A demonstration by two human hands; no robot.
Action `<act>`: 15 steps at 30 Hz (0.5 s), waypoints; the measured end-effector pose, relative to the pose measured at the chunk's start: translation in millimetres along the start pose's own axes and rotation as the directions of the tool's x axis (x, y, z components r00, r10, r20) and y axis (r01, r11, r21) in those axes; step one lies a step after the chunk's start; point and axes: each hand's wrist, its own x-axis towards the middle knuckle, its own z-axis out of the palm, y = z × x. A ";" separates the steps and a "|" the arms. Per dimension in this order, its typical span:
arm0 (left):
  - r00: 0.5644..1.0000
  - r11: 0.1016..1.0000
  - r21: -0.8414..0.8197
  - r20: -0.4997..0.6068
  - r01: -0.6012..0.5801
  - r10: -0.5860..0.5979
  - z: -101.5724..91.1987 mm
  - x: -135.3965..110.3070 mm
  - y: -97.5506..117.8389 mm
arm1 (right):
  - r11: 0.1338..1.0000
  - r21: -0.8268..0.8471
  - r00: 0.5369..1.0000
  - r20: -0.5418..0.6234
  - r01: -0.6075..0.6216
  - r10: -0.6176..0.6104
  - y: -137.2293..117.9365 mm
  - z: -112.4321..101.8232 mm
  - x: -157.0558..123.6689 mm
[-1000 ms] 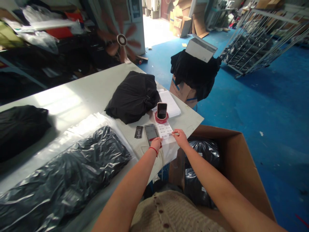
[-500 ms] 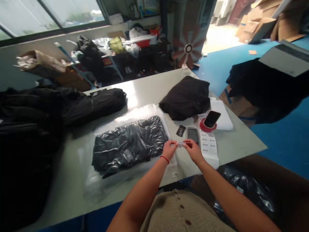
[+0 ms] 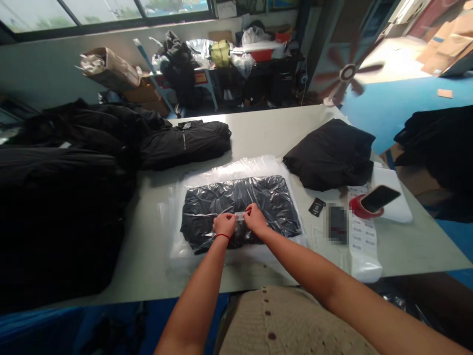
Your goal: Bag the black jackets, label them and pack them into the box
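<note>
A small pale sticker (image 3: 240, 216) is stretched between my two hands, over the middle of a folded black garment in a clear plastic bag (image 3: 207, 202). My left hand (image 3: 224, 225), with a red string at the wrist, pinches the sticker's left end. At its right end, the thumb and fingers of my right hand (image 3: 255, 218) are closed on it. Whether the sticker touches the bag I cannot tell. Beneath the bagged garment lies a stack of clear plastic bags (image 3: 177, 241).
Black garments are heaped at left (image 3: 66, 207), with a folded one (image 3: 188, 143) behind and another pile (image 3: 332, 153) at right. A label sheet (image 3: 364, 246), a black card (image 3: 317, 207) and a phone (image 3: 380, 198) on a red tape roll lie rightward. A fan (image 3: 347, 73) stands at the far corner.
Both hands have moved left with the sticker, from beside the bagged garment to above its middle. The camera view has turned left.
</note>
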 end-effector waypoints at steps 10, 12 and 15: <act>0.999 0.994 0.101 0.019 -0.047 0.046 16.6 16.9 5.5 | 0.958 -0.270 0.995 -0.042 -0.095 0.087 -6.0 8.3 7.8; 0.999 0.994 0.103 0.031 -0.045 0.042 16.3 16.9 5.2 | 0.954 -0.279 0.994 -0.046 -0.110 0.101 -6.0 10.2 8.2; 0.998 0.993 0.109 0.052 -0.033 0.028 15.2 18.0 5.7 | 0.948 -0.290 0.992 -0.047 -0.128 0.120 -7.2 11.9 9.1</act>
